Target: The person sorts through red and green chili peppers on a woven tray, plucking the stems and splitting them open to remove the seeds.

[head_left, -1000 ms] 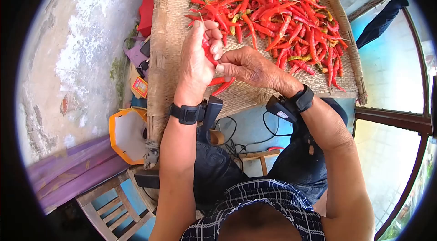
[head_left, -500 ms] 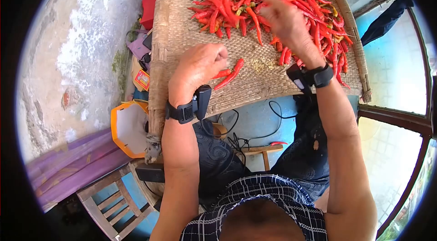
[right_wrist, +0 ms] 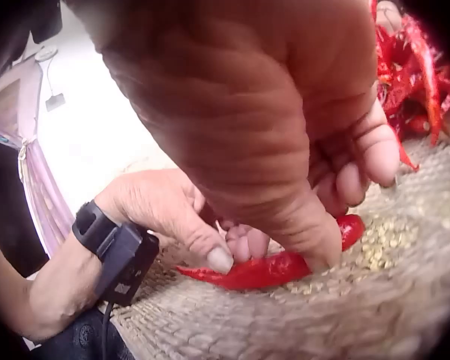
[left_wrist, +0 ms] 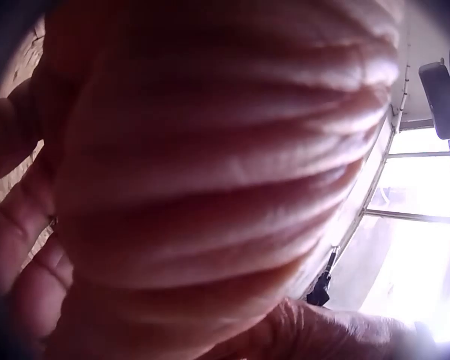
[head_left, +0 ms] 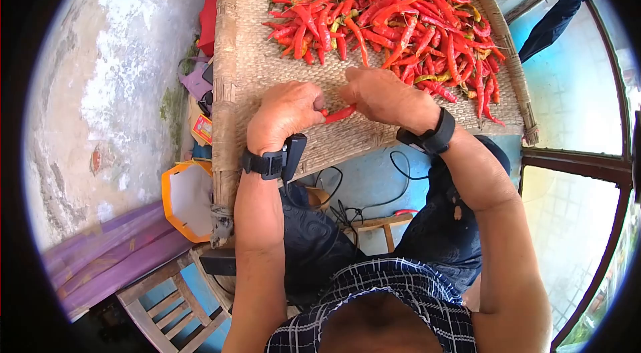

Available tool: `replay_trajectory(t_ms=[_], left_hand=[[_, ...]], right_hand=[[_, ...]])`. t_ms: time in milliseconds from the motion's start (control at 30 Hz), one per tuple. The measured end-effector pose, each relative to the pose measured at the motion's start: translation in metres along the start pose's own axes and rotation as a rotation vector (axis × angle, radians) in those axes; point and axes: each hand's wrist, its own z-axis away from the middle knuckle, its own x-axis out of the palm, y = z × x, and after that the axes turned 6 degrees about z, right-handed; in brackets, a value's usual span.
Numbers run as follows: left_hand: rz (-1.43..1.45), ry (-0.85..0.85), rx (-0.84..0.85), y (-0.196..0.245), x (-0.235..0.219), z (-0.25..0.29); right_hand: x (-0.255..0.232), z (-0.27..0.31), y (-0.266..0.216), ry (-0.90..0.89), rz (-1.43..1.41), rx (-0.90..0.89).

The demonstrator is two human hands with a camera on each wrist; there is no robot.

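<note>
**Woven tray, one chilli between two hands**

Woven tray (head_left: 267,79) fills the upper part of the head view, with a wide heap of red chillies (head_left: 394,13) spread over its far half and bare matting on the near side. On that bare patch both hands meet over a single red chilli (right_wrist: 274,266), which lies on the weave with pale seeds (right_wrist: 382,244) scattered just beside it. Left hand (head_left: 286,113) pinches one end — its thumb and curled fingers close on the pod in the right wrist view. Right hand (head_left: 384,94) grips the other end, thumb pressed down on it, fingers curled. Beside the tray, lower left, sits an orange container (head_left: 187,199).
</note>
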Motion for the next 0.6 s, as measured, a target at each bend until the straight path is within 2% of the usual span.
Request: replay_trajectory(t_ms=[167,267,300,367,400,433,500,533,567,600], left_hand=[[-0.116,0.023,0.020,-0.003,0.010,-0.011],[-0.147,0.007,0.070,-0.008,0.014,-0.015],[-0.150,0.009,0.077,-0.009,0.015,-0.016],[-0.154,-0.012,0.062,-0.010,0.016,-0.017],[-0.158,-0.010,0.066,-0.008,0.015,-0.017],[-0.118,0.020,0.051,-0.005,0.014,-0.015],[-0.079,0.049,0.036,0.001,0.009,-0.015],[0.144,0.054,0.045,0.004,0.006,-0.014],[0.367,0.059,0.052,0.006,0.003,-0.013],[0.363,0.057,0.053,0.010,0.000,-0.012]], right_hand=[[-0.029,0.011,0.026,-0.117,-0.055,0.049],[-0.040,0.011,0.047,0.235,-0.296,0.094],[-0.047,0.010,0.046,0.240,-0.291,0.098],[-0.061,0.008,0.045,0.500,-0.393,0.393],[-0.059,0.006,0.043,0.659,-0.399,0.459],[-0.056,0.003,0.040,0.665,-0.398,0.460],[-0.051,0.000,0.033,0.818,-0.457,0.399],[-0.050,0.001,0.030,0.677,-0.475,0.381],[-0.040,0.000,0.026,0.679,-0.476,0.382],[-0.026,-0.001,0.023,0.536,-0.520,0.224]])
